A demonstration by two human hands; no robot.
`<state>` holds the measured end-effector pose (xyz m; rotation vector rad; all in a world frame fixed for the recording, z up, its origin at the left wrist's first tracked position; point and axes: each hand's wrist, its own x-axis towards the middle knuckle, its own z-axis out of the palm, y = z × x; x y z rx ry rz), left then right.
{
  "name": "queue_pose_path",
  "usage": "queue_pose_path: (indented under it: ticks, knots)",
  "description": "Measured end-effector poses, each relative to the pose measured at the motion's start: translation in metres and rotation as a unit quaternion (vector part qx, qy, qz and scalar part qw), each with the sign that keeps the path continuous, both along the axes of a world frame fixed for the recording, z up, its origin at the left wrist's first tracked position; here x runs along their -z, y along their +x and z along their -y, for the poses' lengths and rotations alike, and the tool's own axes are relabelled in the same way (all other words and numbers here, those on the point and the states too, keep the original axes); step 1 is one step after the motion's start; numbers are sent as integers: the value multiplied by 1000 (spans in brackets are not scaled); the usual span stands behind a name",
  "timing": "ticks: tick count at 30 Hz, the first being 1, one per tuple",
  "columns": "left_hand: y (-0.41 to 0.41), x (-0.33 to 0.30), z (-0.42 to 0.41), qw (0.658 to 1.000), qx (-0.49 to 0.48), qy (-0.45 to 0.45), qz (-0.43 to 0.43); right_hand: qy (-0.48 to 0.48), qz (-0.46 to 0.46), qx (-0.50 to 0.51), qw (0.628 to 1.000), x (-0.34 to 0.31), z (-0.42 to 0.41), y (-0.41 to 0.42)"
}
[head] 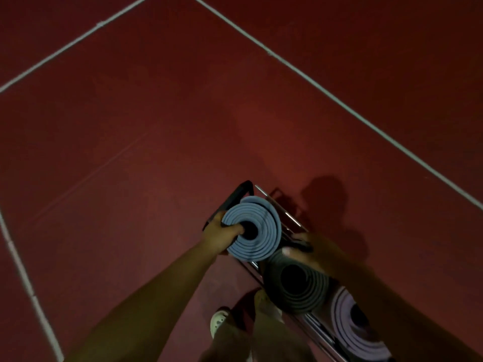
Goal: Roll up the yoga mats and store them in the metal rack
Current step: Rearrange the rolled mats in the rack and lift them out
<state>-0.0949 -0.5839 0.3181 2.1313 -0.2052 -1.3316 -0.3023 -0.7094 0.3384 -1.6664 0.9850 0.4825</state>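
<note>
A rolled blue yoga mat (264, 226) stands upright in the far end of the metal rack (287, 218), seen end-on from above. My left hand (222, 236) grips its top edge, with the thumb hooked into the roll's hollow centre. Behind it in the rack stand a rolled dark grey mat (300, 288) and a rolled purple mat (350, 327). My right hand (311, 252), blurred, rests on the rack's rail between the blue and grey mats; its fingers seem curled over the rail.
The rack stands on a dark red floor with white lines (339, 100) running across it. My feet, one in a white shoe (218, 322), are just left of the rack. Open floor stretches ahead and to the left.
</note>
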Motion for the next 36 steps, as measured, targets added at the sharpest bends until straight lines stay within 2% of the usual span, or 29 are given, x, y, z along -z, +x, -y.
queue_pose_path:
  ticks: [3,5,8,12,16,20,22,23,25,27,29,32,34,36]
  knots:
    - [-14,19,0,1000,-13,1,13,-60,-80,-53,994,6,-14,-24]
    - [-19,29,3,1000,-18,-3,22,-110,-113,-53,986,17,-25,-29]
    - [-22,33,9,999,-16,-7,32,-151,-102,-40,982,20,-36,-23]
    - [-27,26,10,998,-40,-14,45,-156,-105,14,982,23,-54,-28]
    - [-27,28,8,998,-24,-4,57,-143,-89,45,985,29,-59,-22]
    - [-20,24,7,996,-42,33,67,-113,-72,8,991,20,-53,-25]
    - [-15,24,5,994,-36,43,89,-154,-30,-4,988,5,-54,-38]
    - [-13,26,3,995,-35,41,90,-194,4,20,981,-3,-56,-48]
    - [-11,28,-3,996,-41,14,82,-302,62,115,944,-12,-60,-74]
    - [-12,37,-13,995,-50,-24,82,-369,35,212,904,-8,-64,-105]
    - [-20,36,-25,995,-76,-30,61,-337,-42,265,903,0,-65,-132]
    - [-53,21,-39,993,-102,-57,24,-205,-129,332,912,9,-71,-158]
    - [-81,17,-50,993,-111,-46,-10,-176,-143,337,914,14,-73,-163]
    - [-111,12,-62,995,-79,-5,-59,-181,-142,316,920,17,-71,-160]
